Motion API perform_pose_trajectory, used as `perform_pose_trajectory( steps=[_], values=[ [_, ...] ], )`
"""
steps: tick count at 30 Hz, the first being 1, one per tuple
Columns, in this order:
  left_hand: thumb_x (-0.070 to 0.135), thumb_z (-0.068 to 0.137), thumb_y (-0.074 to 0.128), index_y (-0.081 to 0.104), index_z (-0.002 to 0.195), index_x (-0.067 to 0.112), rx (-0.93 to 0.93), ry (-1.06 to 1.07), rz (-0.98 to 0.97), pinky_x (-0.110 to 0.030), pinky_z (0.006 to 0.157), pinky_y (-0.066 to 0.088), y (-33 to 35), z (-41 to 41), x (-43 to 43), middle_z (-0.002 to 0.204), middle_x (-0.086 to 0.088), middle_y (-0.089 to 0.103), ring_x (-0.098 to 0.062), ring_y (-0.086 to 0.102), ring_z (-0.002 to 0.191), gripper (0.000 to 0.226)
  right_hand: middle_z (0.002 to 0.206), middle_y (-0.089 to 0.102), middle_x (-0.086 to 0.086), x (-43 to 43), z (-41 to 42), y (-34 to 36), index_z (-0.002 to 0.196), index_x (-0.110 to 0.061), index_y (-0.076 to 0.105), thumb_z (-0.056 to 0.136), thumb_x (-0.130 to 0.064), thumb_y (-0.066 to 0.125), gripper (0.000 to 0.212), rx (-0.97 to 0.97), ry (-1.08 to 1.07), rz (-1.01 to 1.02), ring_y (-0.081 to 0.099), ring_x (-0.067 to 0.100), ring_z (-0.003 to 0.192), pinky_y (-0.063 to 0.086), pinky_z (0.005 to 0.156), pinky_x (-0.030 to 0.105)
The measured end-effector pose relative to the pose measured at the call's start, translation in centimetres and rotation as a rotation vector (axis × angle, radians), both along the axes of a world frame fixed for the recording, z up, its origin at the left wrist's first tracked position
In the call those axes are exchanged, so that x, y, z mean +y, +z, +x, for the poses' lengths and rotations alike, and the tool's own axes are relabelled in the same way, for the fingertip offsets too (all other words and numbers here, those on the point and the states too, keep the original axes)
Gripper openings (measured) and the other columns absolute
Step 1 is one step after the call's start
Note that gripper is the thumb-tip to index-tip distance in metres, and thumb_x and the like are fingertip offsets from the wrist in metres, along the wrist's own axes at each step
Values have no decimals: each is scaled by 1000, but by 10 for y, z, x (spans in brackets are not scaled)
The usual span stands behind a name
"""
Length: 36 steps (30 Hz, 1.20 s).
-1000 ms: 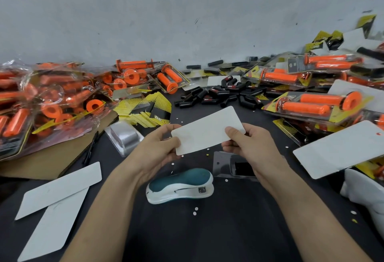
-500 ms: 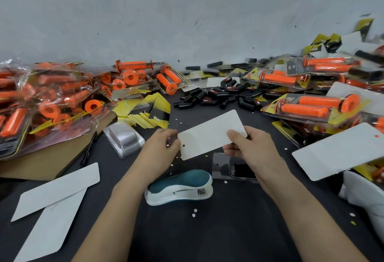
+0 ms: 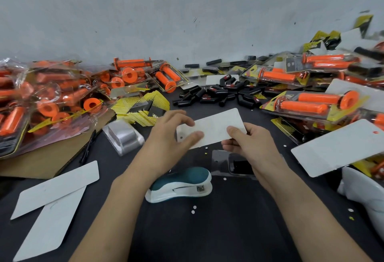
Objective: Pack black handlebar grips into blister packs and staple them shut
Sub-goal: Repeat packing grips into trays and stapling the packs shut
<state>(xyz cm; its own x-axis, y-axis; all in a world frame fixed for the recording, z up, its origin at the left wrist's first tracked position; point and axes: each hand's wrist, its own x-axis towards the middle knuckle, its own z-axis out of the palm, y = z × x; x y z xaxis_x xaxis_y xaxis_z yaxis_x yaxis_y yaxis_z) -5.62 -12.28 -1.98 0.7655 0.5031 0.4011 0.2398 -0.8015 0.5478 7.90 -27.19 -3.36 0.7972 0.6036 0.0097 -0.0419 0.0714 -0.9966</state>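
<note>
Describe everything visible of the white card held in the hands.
The white card is a plain, matte rectangle with rounded corners and a small hole near its left end. It is held above the black table, angled. The left hand grips its left end; the right hand pinches its near right edge.

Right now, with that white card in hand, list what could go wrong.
The right hand pinches only the lower edge of the white card and the left hand is blurred at its end, so the card may slip or crease. The clear blister pack lies beneath the right wrist and the stapler beside the left forearm; either could get knocked.
</note>
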Motion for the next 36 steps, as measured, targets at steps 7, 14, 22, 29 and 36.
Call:
perform_pose_trajectory(
  steps=[7,14,22,29,36],
  values=[
    [70,77,57,51,111,51,159,-103,12,-32,103,37,-2,3,-8,127,33,43,0,39,125,39,75,75,7,-2,1,3,102,-6,70,100,-17,58,16,125,97,91,71,12,67,56,62,19],
    [54,91,59,67,105,47,182,-177,-288,-20,84,43,8,-13,6,106,20,66,5,58,99,18,114,65,-10,-22,5,-12,125,-30,61,102,-39,47,29,-859,-132,-495,59,12,104,45,89,34],
    [48,91,64,72,103,49,419,-283,-361,-9,78,44,20,-21,8,104,23,70,6,63,97,15,117,65,-14,-36,22,-28,118,-38,64,104,-31,44,26,-1009,-23,-773,58,17,107,42,91,36],
    [58,83,67,67,102,58,558,-218,-205,-17,95,35,26,-13,6,117,41,52,15,48,112,19,116,67,-16,-34,30,-28,115,-32,69,103,-24,47,26,-966,54,-645,61,11,104,45,95,37],
    [48,84,71,69,98,57,600,-225,-45,-28,109,23,32,-7,5,137,30,40,1,30,129,17,117,66,-17,-31,35,-30,116,-33,68,102,-23,47,26,-952,75,-619,61,12,107,44,97,38]
  ],
)
